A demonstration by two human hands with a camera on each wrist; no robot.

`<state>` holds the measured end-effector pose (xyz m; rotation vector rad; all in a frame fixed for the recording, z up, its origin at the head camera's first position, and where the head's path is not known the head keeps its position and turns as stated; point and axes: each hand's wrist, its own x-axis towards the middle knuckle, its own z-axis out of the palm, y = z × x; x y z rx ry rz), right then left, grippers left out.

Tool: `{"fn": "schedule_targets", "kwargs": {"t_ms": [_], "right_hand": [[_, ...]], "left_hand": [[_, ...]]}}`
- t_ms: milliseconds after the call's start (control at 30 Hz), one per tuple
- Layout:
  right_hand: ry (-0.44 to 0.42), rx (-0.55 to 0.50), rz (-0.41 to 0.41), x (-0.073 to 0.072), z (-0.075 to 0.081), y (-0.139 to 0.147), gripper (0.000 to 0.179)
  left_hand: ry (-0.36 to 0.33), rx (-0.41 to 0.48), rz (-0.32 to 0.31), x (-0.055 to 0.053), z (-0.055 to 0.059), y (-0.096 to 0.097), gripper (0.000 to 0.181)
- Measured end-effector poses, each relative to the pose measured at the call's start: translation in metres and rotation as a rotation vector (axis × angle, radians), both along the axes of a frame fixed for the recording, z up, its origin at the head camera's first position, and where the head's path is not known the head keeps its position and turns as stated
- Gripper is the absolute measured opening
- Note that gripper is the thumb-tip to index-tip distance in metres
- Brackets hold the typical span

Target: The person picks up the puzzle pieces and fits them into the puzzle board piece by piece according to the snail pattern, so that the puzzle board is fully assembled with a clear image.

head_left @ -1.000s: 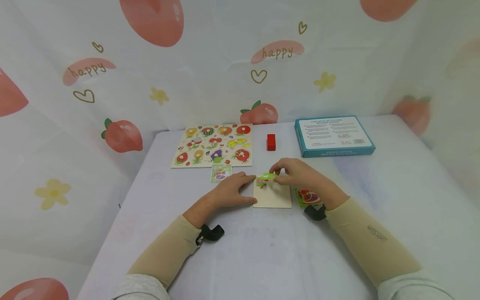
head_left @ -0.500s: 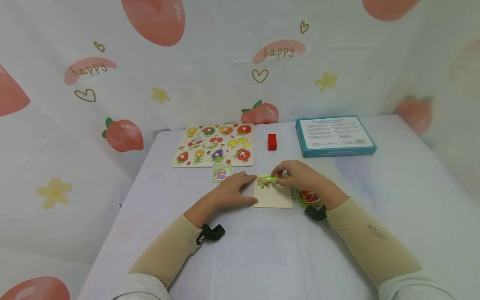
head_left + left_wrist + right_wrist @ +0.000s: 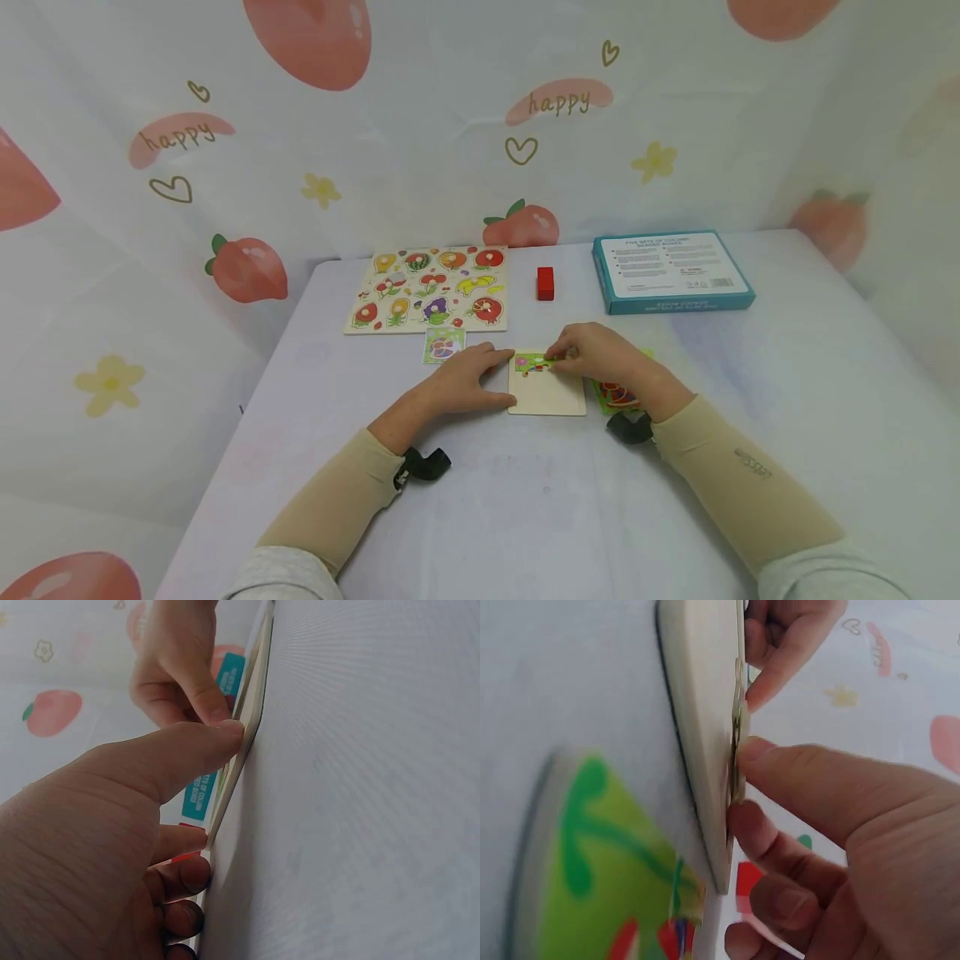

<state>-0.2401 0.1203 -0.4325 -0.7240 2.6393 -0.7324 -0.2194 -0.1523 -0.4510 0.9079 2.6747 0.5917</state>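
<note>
In the head view a square wooden puzzle board (image 3: pixel 544 398) lies mid-table, with green, picture-printed puzzle pieces (image 3: pixel 522 362) along its far edge. My left hand (image 3: pixel 467 380) touches the board's left side, thumb and index finger spread to its near and far corners. My right hand (image 3: pixel 597 355) pinches a puzzle piece (image 3: pixel 739 761) between thumb and index finger, down at the board's surface. Fingers cover much of this piece. Beneath my right wrist lie colourful pieces (image 3: pixel 617 395), partly hidden. A small picture card (image 3: pixel 443 342) sits beyond my left hand.
A wooden fruit knob puzzle (image 3: pixel 420 286) lies at the back left. Beside it stands a red block (image 3: pixel 545 283). The flat teal-and-white box (image 3: pixel 675 271) occupies the back right, before a fruit-printed cloth backdrop (image 3: pixel 420 125).
My right hand has come slightly lower and nearer with the puzzle piece, which was raised and tilted and now lies closer to the board. My left hand keeps its place.
</note>
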Motion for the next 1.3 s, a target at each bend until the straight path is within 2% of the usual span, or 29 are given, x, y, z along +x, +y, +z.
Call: {"fn": "schedule_targets", "kwargs": {"t_ms": [200,433,667,1067,1300], "right_hand": [[0.025,0.041,0.027,0.001,0.002,-0.001,0.029],[-0.028,0.027,0.049,0.002,0.006,0.001,0.037],[-0.05,0.015,-0.037,0.005,0.02,0.008,0.038],[0.054,-0.084,-0.071,0.009,0.046,0.029,0.043],[0.096,-0.085,-0.109,0.013,0.064,0.037,0.045]], "left_hand": [[0.001,0.006,-0.005,-0.001,0.001,0.001,0.079],[0.007,0.002,-0.007,-0.001,0.001,0.0,0.079],[0.003,0.0,-0.013,0.0,0.0,0.0,0.079],[0.003,0.004,-0.01,0.001,0.001,0.0,0.078],[0.006,0.007,-0.014,0.001,0.002,0.0,0.079]]}}
